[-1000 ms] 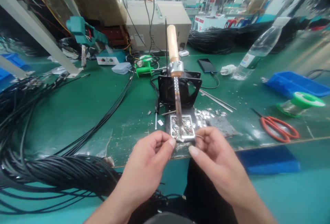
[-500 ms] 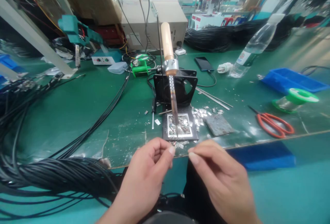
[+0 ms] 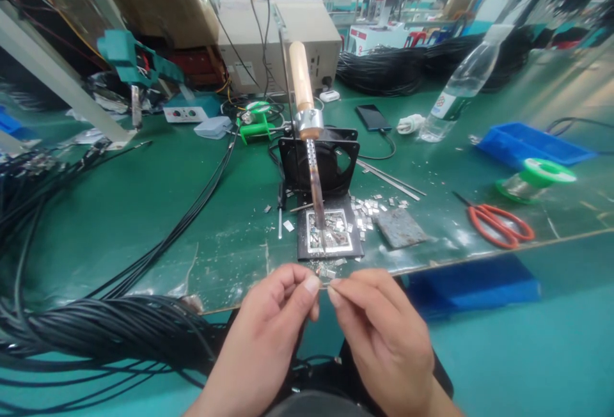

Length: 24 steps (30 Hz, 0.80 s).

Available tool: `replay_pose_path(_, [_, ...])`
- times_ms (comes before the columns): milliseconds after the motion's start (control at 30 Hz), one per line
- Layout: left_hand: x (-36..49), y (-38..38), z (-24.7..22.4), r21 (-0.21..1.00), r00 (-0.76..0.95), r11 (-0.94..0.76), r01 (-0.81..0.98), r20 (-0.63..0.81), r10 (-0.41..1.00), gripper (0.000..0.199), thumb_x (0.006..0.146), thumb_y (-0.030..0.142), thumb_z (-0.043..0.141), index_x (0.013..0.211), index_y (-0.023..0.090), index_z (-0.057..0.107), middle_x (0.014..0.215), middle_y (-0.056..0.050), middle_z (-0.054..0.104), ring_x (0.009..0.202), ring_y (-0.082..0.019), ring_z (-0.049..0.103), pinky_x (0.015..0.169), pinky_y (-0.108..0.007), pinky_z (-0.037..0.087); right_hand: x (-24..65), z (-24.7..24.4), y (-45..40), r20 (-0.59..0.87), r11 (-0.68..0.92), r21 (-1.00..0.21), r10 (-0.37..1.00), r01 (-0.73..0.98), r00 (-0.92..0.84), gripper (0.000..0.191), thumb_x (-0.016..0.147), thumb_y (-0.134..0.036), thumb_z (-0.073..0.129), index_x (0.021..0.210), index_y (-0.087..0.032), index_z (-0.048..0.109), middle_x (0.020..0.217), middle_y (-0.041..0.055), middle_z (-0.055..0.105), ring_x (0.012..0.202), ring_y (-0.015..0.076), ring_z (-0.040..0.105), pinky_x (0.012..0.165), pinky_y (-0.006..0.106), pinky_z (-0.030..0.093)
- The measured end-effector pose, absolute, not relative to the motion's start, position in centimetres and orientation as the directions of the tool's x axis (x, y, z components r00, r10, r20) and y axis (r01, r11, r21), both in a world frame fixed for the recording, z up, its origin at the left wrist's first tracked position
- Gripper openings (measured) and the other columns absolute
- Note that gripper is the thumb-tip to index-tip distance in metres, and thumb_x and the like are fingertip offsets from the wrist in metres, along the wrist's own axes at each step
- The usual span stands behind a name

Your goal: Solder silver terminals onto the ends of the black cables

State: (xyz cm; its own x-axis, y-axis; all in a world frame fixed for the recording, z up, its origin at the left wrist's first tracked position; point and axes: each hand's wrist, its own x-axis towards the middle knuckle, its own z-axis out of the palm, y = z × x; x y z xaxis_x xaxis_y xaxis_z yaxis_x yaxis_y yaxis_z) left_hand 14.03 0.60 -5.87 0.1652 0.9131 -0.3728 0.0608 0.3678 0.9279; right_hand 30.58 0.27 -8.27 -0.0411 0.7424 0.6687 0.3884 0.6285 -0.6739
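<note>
Working at the near edge of the green bench (image 3: 225, 238), soldering iron (image 3: 302, 84) hanging tip-down on the far side. My right hand (image 3: 386, 321) pinches a thin strand (image 3: 324, 287); my left hand (image 3: 273, 314) is closed on a tiny coppery end (image 3: 317, 272), just left.

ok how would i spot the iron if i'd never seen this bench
On the green bench, find the square black fan in the middle. The iron slants down in front of it, its tip at the pale-rimmed tray. Nothing near it has its thick, pale wooden handle.
</note>
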Motion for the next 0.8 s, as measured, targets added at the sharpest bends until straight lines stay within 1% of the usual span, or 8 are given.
replay_pose_path(167, [14.17, 0.59, -5.92, 0.932, 0.144, 0.362, 0.032, -0.362, 0.921, 0.040, 0.100, 0.055, 0.061, 0.081, 0.021, 0.059, 0.064, 0.008, 0.044, 0.054, -0.009, 0.030, 0.048, -0.022, 0.025, 30.65, -8.70, 0.29, 0.664, 0.623, -0.665, 0.746, 0.413, -0.056, 0.016, 0.091, 0.004, 0.065, 0.099, -0.009, 0.073, 0.089, 0.0076, 0.066, 0.077, 0.0132, 0.066, 0.073, 0.022, 0.059])
replay_pose_path(400, [14.56, 0.79, -5.77, 0.936, 0.143, 0.338, 0.099, -0.350, 0.926, 0.038, 0.101, 0.054, 0.059, 0.081, 0.021, 0.059, 0.062, 0.008, 0.042, 0.051, -0.009, 0.030, 0.047, -0.023, 0.026, 30.44, -8.58, 0.29, 0.662, 0.617, -0.678, 0.749, 0.399, -0.033, 0.017, 0.092, 0.004, 0.065, 0.098, -0.011, 0.072, 0.089, 0.0071, 0.067, 0.078, 0.0131, 0.067, 0.075, 0.022, 0.059])
replay_pose_path(633, [14.44, 0.56, -5.86, 0.936, 0.185, 0.326, 0.134, -0.347, 0.919, 0.040, 0.103, 0.055, 0.056, 0.082, 0.021, 0.059, 0.070, 0.006, 0.049, 0.055, -0.010, 0.035, 0.051, -0.023, 0.030, 30.33, -8.64, 0.23, 0.687, 0.632, -0.655, 0.726, 0.415, -0.022, 0.017, 0.092, 0.003, 0.066, 0.100, -0.010, 0.073, 0.090, 0.0066, 0.067, 0.079, 0.0119, 0.067, 0.076, 0.020, 0.059])
replay_pose_path(800, [14.44, 0.16, -5.85, 0.932, 0.213, 0.336, 0.135, -0.359, 0.909, 0.038, 0.104, 0.054, 0.053, 0.086, 0.021, 0.058, 0.073, 0.005, 0.048, 0.059, -0.011, 0.034, 0.054, -0.023, 0.032, 30.44, -8.61, 0.21, 0.675, 0.623, -0.673, 0.738, 0.398, -0.015, 0.018, 0.091, 0.003, 0.067, 0.100, -0.011, 0.074, 0.088, 0.0058, 0.068, 0.077, 0.0117, 0.067, 0.073, 0.021, 0.059])
